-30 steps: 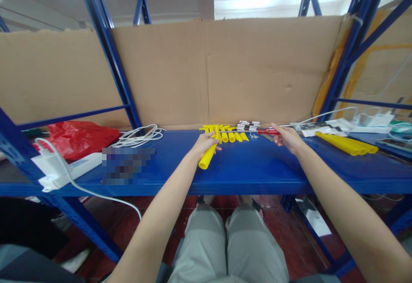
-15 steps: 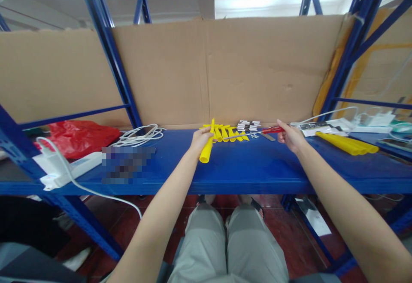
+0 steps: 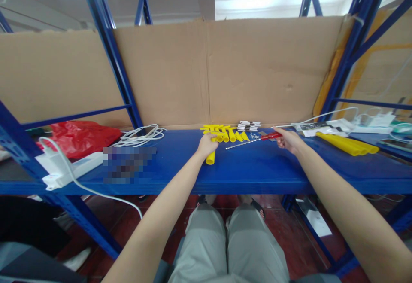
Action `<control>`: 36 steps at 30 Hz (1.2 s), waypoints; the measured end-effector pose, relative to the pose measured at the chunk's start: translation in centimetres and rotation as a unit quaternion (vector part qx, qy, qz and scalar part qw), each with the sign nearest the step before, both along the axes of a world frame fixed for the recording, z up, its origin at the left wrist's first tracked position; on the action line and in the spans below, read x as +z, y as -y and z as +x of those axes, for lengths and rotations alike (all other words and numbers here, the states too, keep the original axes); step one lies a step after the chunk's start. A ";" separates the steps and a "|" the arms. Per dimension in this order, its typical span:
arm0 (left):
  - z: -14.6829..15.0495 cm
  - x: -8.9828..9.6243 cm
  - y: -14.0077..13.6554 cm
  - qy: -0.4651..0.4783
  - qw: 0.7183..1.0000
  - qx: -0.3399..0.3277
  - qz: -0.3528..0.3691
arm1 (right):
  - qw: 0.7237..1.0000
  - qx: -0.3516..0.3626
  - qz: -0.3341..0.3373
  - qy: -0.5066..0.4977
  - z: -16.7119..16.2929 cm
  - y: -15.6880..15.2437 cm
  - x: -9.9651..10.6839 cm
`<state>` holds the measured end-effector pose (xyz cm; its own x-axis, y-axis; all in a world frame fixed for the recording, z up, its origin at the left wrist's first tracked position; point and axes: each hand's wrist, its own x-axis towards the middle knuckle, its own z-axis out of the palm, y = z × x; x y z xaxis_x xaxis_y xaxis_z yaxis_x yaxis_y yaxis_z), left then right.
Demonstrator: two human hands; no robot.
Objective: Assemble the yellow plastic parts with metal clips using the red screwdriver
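Note:
My left hand (image 3: 207, 145) is closed around a yellow plastic tube (image 3: 210, 159), whose open round end points toward me below the fingers. The fingers cover most of its upper part. Just behind lies a row of yellow tubes and flat yellow pieces (image 3: 232, 135) on the blue shelf (image 3: 180, 154). My right hand (image 3: 286, 140) grips a screwdriver (image 3: 269, 136) by its red handle. Its metal shaft slants down to the left, with the tip in front of the yellow row and apart from the held tube. Small silvery bits (image 3: 254, 136) lie behind the shaft.
A stack of white and black pieces (image 3: 249, 126) stands by the cardboard wall (image 3: 257, 68). Longer yellow tubes (image 3: 349, 144) lie at right near white packages. At left are a coiled white cable (image 3: 141, 136), a red bag (image 3: 83, 138) and a power strip (image 3: 85, 164).
My left hand has moved slightly right and tipped the yellow tube, so less of it shows. The screwdriver's tip has swung downward, away from the tube.

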<state>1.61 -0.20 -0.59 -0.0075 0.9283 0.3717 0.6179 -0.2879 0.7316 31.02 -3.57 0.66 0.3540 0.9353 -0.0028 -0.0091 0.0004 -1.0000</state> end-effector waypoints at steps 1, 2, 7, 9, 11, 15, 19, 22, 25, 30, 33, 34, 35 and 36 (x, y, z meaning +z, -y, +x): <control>0.1 -0.1 -0.1 -0.004 1.000 -0.004 -0.008 | 1.000 0.004 -0.015 -0.002 0.0 0.0 0.0; 0.1 -0.2 -0.1 -0.007 1.000 -0.009 -0.015 | 1.000 0.008 -0.030 -0.002 0.0 0.0 0.0; 0.2 -0.8 -0.7 -0.025 0.999 -0.023 -0.043 | 0.996 0.014 -0.091 0.021 0.0 -0.1 -0.2; 0.2 -0.9 -1.0 -0.034 0.998 -0.018 -0.040 | 0.994 0.009 -0.106 0.032 0.0 -0.3 -0.4; 0.3 -1.1 -1.4 -0.037 0.998 -0.019 -0.039 | 0.992 0.007 -0.120 0.043 0.0 -0.4 -0.5; 0.2 -1.5 -2.1 -0.041 0.998 -0.039 -0.039 | 0.987 0.013 -0.148 0.058 0.0 -0.5 -0.6; 0.0 -1.7 -2.4 -0.046 0.997 -0.049 -0.042 | 0.987 0.010 -0.150 0.062 0.0 -0.6 -0.8; -0.1 -1.6 -2.3 -0.053 0.997 -0.040 -0.040 | 0.986 -0.002 -0.149 0.075 -0.1 -0.6 -1.0; -0.1 -1.5 -2.1 -0.043 0.997 -0.038 -0.043 | 0.985 -0.002 -0.152 0.085 -0.1 -0.6 -1.1; 0.1 -1.2 -1.9 -0.003 0.997 -0.039 -0.063 | 0.981 0.007 -0.165 0.104 -0.1 -0.7 -1.0; 0.1 -1.1 -1.9 0.006 0.997 -0.027 -0.066 | 0.980 0.008 -0.163 0.113 0.0 -0.8 -1.0; 0.0 -1.1 -1.9 0.004 0.997 -0.022 -0.067 | 0.980 0.007 -0.161 0.114 0.0 -0.8 -1.0; 0.0 -1.1 -2.0 0.000 0.998 -0.017 -0.067 | 0.981 0.007 -0.157 0.116 0.0 -0.8 -1.1; 0.0 -1.1 -2.0 -0.008 0.998 -0.013 -0.068 | 0.981 0.011 -0.152 0.119 -0.1 -0.8 -1.0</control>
<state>1.60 1.76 -1.64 0.0218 0.9700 0.2420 0.6239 -0.2023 0.7548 30.94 -2.80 -0.38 0.3584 0.9113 -0.2025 0.2289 -0.2960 -0.9273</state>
